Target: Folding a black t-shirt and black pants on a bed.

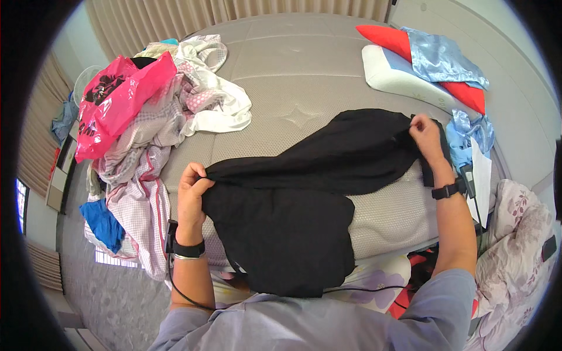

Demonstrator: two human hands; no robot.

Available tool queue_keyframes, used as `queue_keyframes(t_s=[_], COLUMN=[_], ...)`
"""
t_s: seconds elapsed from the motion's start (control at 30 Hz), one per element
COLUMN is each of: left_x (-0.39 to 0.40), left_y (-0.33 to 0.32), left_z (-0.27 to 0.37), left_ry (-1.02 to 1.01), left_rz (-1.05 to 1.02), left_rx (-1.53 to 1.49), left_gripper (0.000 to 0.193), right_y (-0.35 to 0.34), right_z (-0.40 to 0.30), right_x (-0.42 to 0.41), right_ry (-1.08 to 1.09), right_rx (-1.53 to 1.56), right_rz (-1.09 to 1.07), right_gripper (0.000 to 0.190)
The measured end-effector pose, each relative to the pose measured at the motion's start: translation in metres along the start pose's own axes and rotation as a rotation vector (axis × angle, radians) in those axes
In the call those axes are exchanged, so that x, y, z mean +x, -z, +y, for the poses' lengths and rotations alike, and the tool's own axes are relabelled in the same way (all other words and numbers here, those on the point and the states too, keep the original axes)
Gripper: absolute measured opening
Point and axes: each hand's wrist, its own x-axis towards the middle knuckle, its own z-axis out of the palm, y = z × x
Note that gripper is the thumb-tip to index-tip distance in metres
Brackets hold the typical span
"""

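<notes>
A black garment (281, 219) lies spread over the near edge of a beige mattress (290, 96), part of it hanging toward my lap. My left hand (192, 197) pinches its left end between thumb and fingers. Over at the right, my right hand (426, 136) grips the cloth near its upper right end, fingers curled. Between both hands the fabric stretches in a long, creased band, with a wide panel falling below it. Whether it is a pair of trousers or a top, I cannot tell. Each wrist wears a black strap.
Rumpled bedding (153, 131) and a pink plastic bag (127, 105) are heaped at the left, a blue cloth (103, 223) lower down. A white pillow (395, 79) lies with red and light-blue satin fabric (445, 57) at the back right. Floral bedding (509, 245) lies bunched at the right.
</notes>
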Motion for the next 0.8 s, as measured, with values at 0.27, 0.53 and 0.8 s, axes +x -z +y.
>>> queue_keyframes(t_s=[0.27,0.53,0.8], left_x=[0.008,0.017,0.022], left_y=[0.003,0.009,-0.047], left_z=[-0.002,-0.015,-0.027], left_ry=[0.059,-0.062,-0.464], left_rz=[0.010,0.023,-0.365], left_rx=[-0.042,0.495,1.226], left_gripper=[0.021,0.030,0.059], right_y=[0.000,0.011,0.003], right_z=[0.001,-0.024,0.002], right_x=[-0.020,-0.042,-0.030], right_ry=[0.510,0.403,0.515], right_rx=[-0.340,-0.359,-0.471], right_rz=[-0.300,-0.484,-0.378], right_gripper=[0.017,0.024,0.034])
